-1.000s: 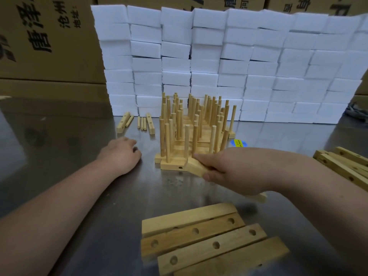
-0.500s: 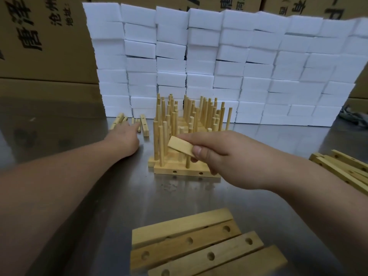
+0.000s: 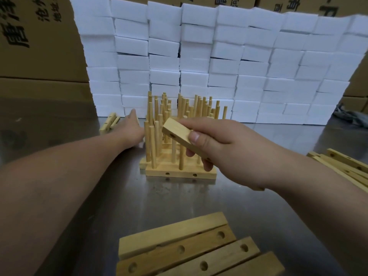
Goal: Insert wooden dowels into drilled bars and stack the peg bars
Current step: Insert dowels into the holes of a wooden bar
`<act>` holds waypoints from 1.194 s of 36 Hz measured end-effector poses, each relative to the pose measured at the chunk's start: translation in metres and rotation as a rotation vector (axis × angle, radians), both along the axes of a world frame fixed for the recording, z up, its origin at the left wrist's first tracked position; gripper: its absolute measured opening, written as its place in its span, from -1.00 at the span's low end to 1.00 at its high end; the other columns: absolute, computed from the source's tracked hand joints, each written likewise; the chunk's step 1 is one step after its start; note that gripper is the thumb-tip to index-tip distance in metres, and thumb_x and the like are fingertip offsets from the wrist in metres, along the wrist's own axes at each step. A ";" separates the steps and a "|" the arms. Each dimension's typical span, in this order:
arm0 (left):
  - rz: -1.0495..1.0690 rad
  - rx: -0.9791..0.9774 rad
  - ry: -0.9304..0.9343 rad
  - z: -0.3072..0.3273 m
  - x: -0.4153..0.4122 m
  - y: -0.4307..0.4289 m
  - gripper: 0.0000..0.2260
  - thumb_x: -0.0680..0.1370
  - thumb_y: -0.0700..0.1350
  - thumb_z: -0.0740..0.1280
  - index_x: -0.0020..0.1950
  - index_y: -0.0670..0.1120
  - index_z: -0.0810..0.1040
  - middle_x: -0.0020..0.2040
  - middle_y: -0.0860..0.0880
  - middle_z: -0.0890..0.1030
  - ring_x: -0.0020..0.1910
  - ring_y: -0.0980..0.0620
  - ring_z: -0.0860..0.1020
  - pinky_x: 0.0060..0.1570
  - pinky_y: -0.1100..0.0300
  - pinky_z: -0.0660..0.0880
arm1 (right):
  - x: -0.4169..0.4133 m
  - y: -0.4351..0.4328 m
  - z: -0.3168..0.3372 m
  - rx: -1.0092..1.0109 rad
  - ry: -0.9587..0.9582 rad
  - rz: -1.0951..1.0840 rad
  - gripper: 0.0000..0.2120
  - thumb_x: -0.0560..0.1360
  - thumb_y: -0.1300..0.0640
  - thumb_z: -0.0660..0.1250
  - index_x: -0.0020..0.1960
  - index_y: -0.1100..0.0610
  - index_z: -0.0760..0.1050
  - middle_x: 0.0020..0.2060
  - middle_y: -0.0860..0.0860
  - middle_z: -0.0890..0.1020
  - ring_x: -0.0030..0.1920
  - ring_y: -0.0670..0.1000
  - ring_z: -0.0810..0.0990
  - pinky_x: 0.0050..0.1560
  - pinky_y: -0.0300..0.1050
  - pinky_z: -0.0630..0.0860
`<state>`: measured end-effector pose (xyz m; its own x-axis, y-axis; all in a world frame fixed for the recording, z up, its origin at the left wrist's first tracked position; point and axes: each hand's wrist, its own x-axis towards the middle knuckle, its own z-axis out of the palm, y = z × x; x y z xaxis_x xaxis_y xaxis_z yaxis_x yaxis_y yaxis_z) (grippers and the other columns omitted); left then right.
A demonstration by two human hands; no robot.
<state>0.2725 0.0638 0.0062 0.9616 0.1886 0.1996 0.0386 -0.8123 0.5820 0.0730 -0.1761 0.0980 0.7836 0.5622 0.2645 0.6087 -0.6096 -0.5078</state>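
My right hand (image 3: 221,144) grips a drilled wooden bar (image 3: 178,132) in the air, one end tilted up to the left, just in front of the peg bar stack (image 3: 180,172). That stack stands mid-table, with several upright dowels (image 3: 153,136) in its bars. My left hand (image 3: 132,126) reaches past the stack's left side toward the loose dowels (image 3: 110,122) lying by the foam wall. Its fingers are stretched forward and their tips are hidden behind the stack, so I cannot tell whether they touch a dowel.
Several empty drilled bars (image 3: 179,248) lie side by side at the near edge. More bars (image 3: 344,166) are piled at the right. A wall of white foam blocks (image 3: 219,62) closes off the back, with cardboard boxes (image 3: 35,40) behind it, all on the steel tabletop (image 3: 59,124).
My right hand has lifted the bar from the table in front of the stack up to dowel height. My left hand has slid forward and left, from beside the stack toward the loose dowels.
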 end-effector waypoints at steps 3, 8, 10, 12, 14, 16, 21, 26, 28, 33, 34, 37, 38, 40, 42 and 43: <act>-0.017 0.089 -0.039 0.003 0.001 0.001 -0.74 0.59 -0.09 0.07 0.23 -0.14 0.36 0.26 -0.20 0.43 0.18 -0.18 0.41 0.19 -0.07 0.35 | 0.001 -0.001 0.000 0.009 0.001 0.005 -0.66 0.60 0.06 0.05 0.31 -0.19 0.38 -0.26 -0.16 0.54 -0.27 -0.21 0.50 -0.21 -0.22 0.46; -0.020 0.164 0.099 0.007 -0.004 -0.002 -0.69 0.62 -0.18 0.07 0.27 -0.31 0.43 0.24 -0.29 0.46 0.22 -0.24 0.42 0.19 0.01 0.34 | 0.003 -0.001 -0.001 0.018 0.002 0.006 -0.65 0.60 0.07 0.06 0.32 -0.21 0.37 -0.28 -0.17 0.54 -0.29 -0.22 0.49 -0.24 -0.24 0.43; 0.014 0.259 0.109 0.006 -0.007 0.000 -0.70 0.62 -0.21 0.04 0.27 -0.25 0.42 0.23 -0.25 0.47 0.17 -0.19 0.45 0.16 0.02 0.39 | 0.003 -0.001 -0.001 0.021 0.009 0.009 -0.66 0.60 0.06 0.06 0.31 -0.22 0.37 -0.28 -0.16 0.54 -0.28 -0.21 0.49 -0.25 -0.24 0.44; 0.022 0.352 0.115 0.005 -0.010 0.002 -0.71 0.62 -0.20 0.02 0.23 -0.22 0.44 0.18 -0.21 0.49 0.12 -0.14 0.47 0.08 0.06 0.42 | 0.003 -0.001 -0.002 0.024 0.013 0.014 -0.67 0.59 0.05 0.06 0.28 -0.24 0.36 -0.27 -0.15 0.55 -0.28 -0.19 0.50 -0.25 -0.23 0.45; 0.006 0.443 0.128 0.005 -0.012 0.003 -0.71 0.62 -0.18 0.02 0.15 -0.23 0.49 0.09 -0.18 0.51 0.04 -0.10 0.48 -0.05 0.11 0.41 | 0.002 0.000 -0.002 0.028 0.018 0.017 -0.67 0.59 0.06 0.07 0.27 -0.24 0.37 -0.27 -0.13 0.55 -0.29 -0.18 0.51 -0.24 -0.22 0.45; 0.032 0.451 0.145 0.006 -0.015 0.002 -0.71 0.61 -0.19 0.03 0.11 -0.23 0.52 0.08 -0.17 0.53 0.02 -0.09 0.49 -0.07 0.13 0.40 | 0.002 0.000 -0.003 0.018 0.017 0.014 -0.66 0.60 0.06 0.07 0.30 -0.22 0.38 -0.26 -0.13 0.55 -0.30 -0.18 0.50 -0.23 -0.18 0.47; 0.120 0.434 0.159 0.009 -0.016 0.007 -0.74 0.59 -0.22 0.09 0.17 -0.21 0.50 0.26 -0.15 0.47 0.30 -0.09 0.38 0.17 0.13 0.35 | 0.002 0.001 -0.003 0.004 0.017 0.014 -0.65 0.60 0.05 0.06 0.33 -0.21 0.37 -0.25 -0.14 0.55 -0.30 -0.21 0.49 -0.20 -0.16 0.48; 0.166 0.448 0.195 0.017 -0.023 0.004 -0.80 0.57 -0.21 0.17 0.10 -0.25 0.50 0.03 -0.15 0.55 -0.05 -0.07 0.52 -0.17 0.17 0.41 | 0.002 0.000 -0.002 0.013 0.017 0.003 -0.64 0.60 0.04 0.06 0.34 -0.19 0.37 -0.26 -0.14 0.55 -0.30 -0.17 0.51 -0.25 -0.20 0.48; 0.191 0.403 0.199 0.020 -0.026 0.002 -0.77 0.59 -0.19 0.14 0.16 -0.26 0.48 0.09 -0.16 0.53 0.01 -0.07 0.52 -0.12 0.17 0.43 | 0.002 0.001 -0.002 0.012 0.016 0.000 -0.64 0.60 0.04 0.06 0.34 -0.19 0.36 -0.27 -0.15 0.55 -0.30 -0.18 0.51 -0.25 -0.21 0.48; 0.211 0.252 0.137 0.013 -0.033 0.008 -0.68 0.63 -0.09 0.05 0.26 -0.17 0.46 0.33 -0.13 0.43 0.34 -0.09 0.35 0.26 0.11 0.29 | 0.000 0.002 -0.001 0.007 -0.001 -0.003 -0.65 0.60 0.06 0.06 0.34 -0.18 0.37 -0.26 -0.13 0.55 -0.30 -0.16 0.51 -0.22 -0.18 0.48; 0.233 0.228 0.117 0.012 -0.036 0.009 -0.68 0.63 -0.08 0.04 0.28 -0.15 0.44 0.37 -0.12 0.39 0.37 -0.08 0.31 0.29 0.12 0.26 | 0.000 0.002 -0.001 0.007 -0.007 -0.011 -0.65 0.60 0.05 0.06 0.33 -0.19 0.37 -0.26 -0.13 0.55 -0.29 -0.15 0.51 -0.22 -0.17 0.49; 0.271 0.060 0.091 0.021 -0.041 0.003 -0.72 0.59 -0.23 0.09 0.20 -0.29 0.47 0.21 -0.25 0.50 0.17 -0.19 0.48 -0.03 0.09 0.42 | 0.001 0.001 0.000 0.098 0.017 -0.061 -0.70 0.61 0.06 0.07 0.24 -0.25 0.40 -0.28 -0.15 0.56 -0.37 -0.15 0.52 -0.29 -0.23 0.49; 0.286 -0.001 0.046 0.025 -0.044 0.001 -0.72 0.57 -0.24 0.09 0.19 -0.32 0.46 0.18 -0.27 0.51 0.08 -0.19 0.51 -0.20 0.12 0.40 | 0.002 0.000 0.000 0.151 0.033 -0.088 -0.71 0.61 0.06 0.07 0.21 -0.24 0.41 -0.28 -0.14 0.57 -0.40 -0.18 0.52 -0.33 -0.25 0.48; 0.354 -0.283 -0.072 0.037 -0.050 -0.007 -0.73 0.56 -0.20 0.13 0.19 -0.28 0.46 0.14 -0.21 0.53 -0.09 -0.08 0.53 -0.39 0.23 0.29 | 0.004 -0.001 0.002 0.268 0.073 -0.160 -0.76 0.61 0.07 0.07 0.14 -0.21 0.43 -0.27 -0.12 0.61 -0.43 -0.19 0.53 -0.38 -0.30 0.46; 0.391 -0.613 -0.257 0.047 -0.062 -0.016 -0.80 0.57 -0.14 0.14 0.10 -0.17 0.47 0.04 -0.09 0.53 -0.12 -0.03 0.51 -0.31 0.22 0.32 | 0.005 -0.003 0.005 0.425 0.162 -0.221 -0.79 0.61 0.10 0.09 -0.01 -0.07 0.50 -0.33 -0.10 0.64 -0.47 -0.16 0.53 -0.49 -0.37 0.41; 0.333 -0.709 -0.328 0.055 -0.070 -0.022 -0.83 0.58 -0.11 0.12 0.03 -0.12 0.48 -0.05 -0.05 0.52 -0.18 -0.01 0.49 -0.30 0.20 0.33 | 0.006 -0.003 0.007 0.492 0.213 -0.240 -0.76 0.61 0.12 0.10 -0.07 0.02 0.53 -0.36 -0.09 0.64 -0.49 -0.14 0.53 -0.53 -0.39 0.37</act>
